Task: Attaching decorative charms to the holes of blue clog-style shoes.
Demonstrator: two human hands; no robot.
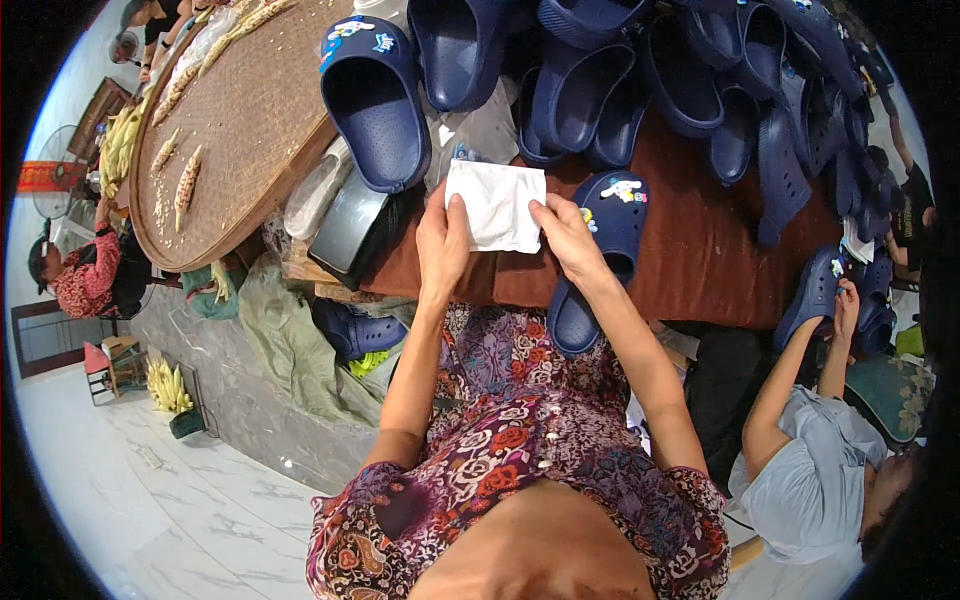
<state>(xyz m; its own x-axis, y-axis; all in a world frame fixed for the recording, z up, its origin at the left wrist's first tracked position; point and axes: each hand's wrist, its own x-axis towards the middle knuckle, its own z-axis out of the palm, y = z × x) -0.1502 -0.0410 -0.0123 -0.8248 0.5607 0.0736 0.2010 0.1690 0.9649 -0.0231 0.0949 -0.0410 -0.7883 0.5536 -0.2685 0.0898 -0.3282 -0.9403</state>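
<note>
A flat, square white packet (497, 207), soft and slightly creased like paper, is stretched between my two hands over the table's near edge. My left hand (442, 243) pinches its left side, thumb on top. On its right side, my right hand (572, 238) grips the corner with thumb and fingers. Beneath my right hand and wrist lies a navy clog (622, 218) with white and coloured charms on its toe; its heel end sticks out past the table's edge. Another navy clog (375, 118) with charms rests beyond my left hand. Clear plastic wrapping (487, 130) lies behind the packet.
Many navy clogs (685, 75) are heaped across the brown-covered table (700, 235). A round woven tray (255, 110) with corn cobs stands left, beside a dark box (350, 225). At right, another person's hands hold a clog (812, 285). A person in red sits far left.
</note>
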